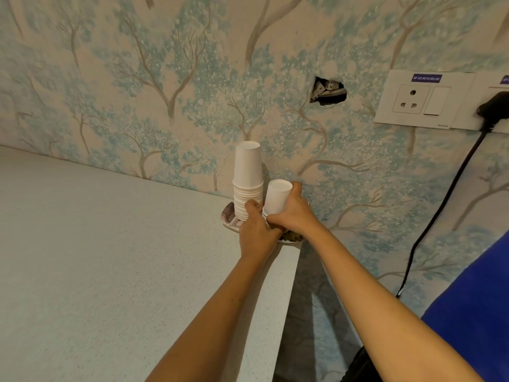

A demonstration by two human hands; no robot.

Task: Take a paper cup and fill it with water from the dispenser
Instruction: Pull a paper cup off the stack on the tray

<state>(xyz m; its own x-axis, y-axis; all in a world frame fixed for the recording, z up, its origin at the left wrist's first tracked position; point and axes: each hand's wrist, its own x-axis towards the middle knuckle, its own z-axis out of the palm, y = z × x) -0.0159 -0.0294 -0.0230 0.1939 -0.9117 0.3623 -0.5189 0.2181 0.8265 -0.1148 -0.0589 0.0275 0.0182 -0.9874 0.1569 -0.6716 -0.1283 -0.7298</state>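
Note:
Two upside-down stacks of white paper cups stand on a small plate (227,216) at the far right corner of the counter, against the wall. The tall stack (247,172) is on the left. My right hand (294,212) is wrapped around the top cup (276,197) of the shorter stack beside it. My left hand (254,230) grips the lower cups of that shorter stack at their rims, touching the tall stack's base. No water dispenser shows in this view.
The pale speckled counter (110,257) ends in a right edge just below the plate. A wall socket panel (416,99) with a black plug and cable (440,205) is to the right. A blue object (473,312) fills the lower right corner.

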